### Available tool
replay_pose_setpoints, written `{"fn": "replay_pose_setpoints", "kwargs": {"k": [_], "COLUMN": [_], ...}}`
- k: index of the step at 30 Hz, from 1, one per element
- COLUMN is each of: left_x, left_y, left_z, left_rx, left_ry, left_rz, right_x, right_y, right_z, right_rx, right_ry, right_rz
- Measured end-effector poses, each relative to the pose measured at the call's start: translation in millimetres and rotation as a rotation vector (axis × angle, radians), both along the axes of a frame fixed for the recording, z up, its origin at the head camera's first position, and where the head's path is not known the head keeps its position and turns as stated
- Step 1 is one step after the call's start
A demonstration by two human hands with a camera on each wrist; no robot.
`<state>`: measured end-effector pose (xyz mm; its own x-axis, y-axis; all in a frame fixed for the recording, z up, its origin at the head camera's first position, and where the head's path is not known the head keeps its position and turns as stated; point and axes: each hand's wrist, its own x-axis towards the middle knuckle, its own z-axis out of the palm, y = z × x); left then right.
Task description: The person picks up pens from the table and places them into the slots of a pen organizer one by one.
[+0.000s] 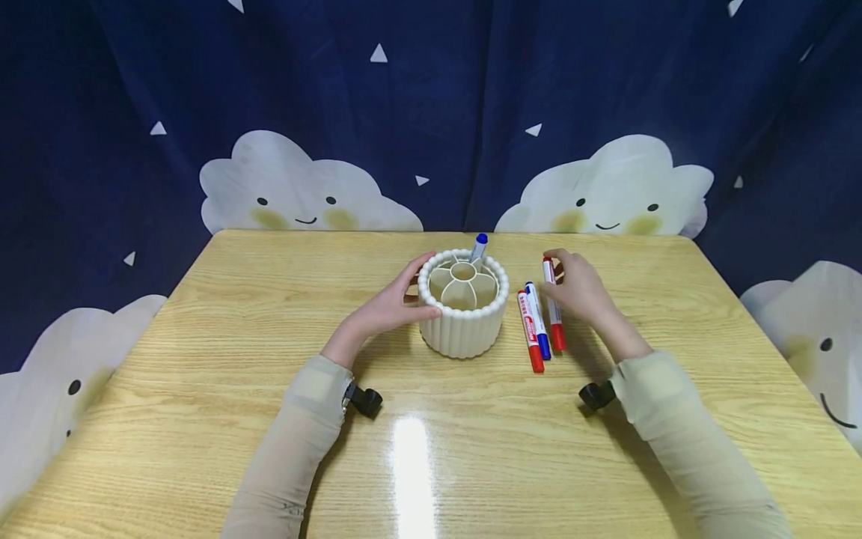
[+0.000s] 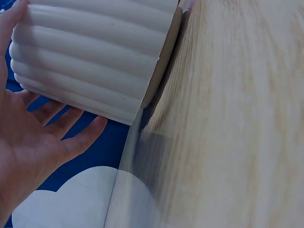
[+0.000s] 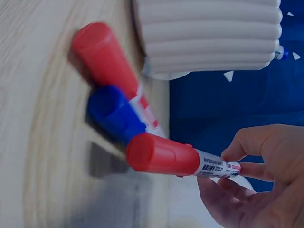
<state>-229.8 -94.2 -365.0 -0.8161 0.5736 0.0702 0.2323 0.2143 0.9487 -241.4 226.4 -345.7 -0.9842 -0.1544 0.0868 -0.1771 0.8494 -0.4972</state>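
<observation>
A cream, ribbed pen holder (image 1: 461,333) with a beaded rim and petal-shaped compartments stands on the table. My left hand (image 1: 387,307) holds it from the left side, thumb at the front of the rim and fingers around the far side. One blue-capped whiteboard marker (image 1: 479,247) stands in a back compartment. To the right, my right hand (image 1: 581,286) pinches a red whiteboard marker (image 3: 185,159) near its far end, the red cap pointing toward me. Beside it lie a blue marker (image 1: 536,318) and another red marker (image 1: 529,329), side by side on the wood.
The light wooden table (image 1: 202,419) reaches back to a dark blue curtain (image 1: 431,97) printed with smiling clouds and white triangles. Black wrist cameras sit on both forearms. A bright light reflection lies on the table's front middle.
</observation>
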Motion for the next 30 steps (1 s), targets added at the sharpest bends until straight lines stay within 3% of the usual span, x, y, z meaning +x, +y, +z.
{"fn": "replay_pose_setpoints", "kwargs": {"k": [6, 13, 17, 24, 30], "left_x": [8.0, -1.2, -2.5, 12.4, 12.8], "left_y": [0, 0, 0, 2, 3], "left_z": [13.8, -2.2, -4.5, 21.4, 21.3], "left_rx": [0.012, -0.008, -0.003, -0.008, -0.007], "left_ry": [-0.025, -0.002, 0.006, -0.017, 0.004], "left_rz": [-0.011, 0.013, 0.013, -0.004, -0.003], "right_x": [5.1, 9.5, 11.2, 11.9, 11.4], "right_y": [-8, -16, -21, -28, -37], "right_z": [13.1, 30.6, 43.2, 62.3, 77.4], "right_rx": [-0.067, -0.139, -0.178, -0.207, -0.222], "right_ry": [0.064, 0.143, 0.189, 0.27, 0.338], "right_rz": [-0.008, 0.01, 0.012, 0.012, 0.016]}}
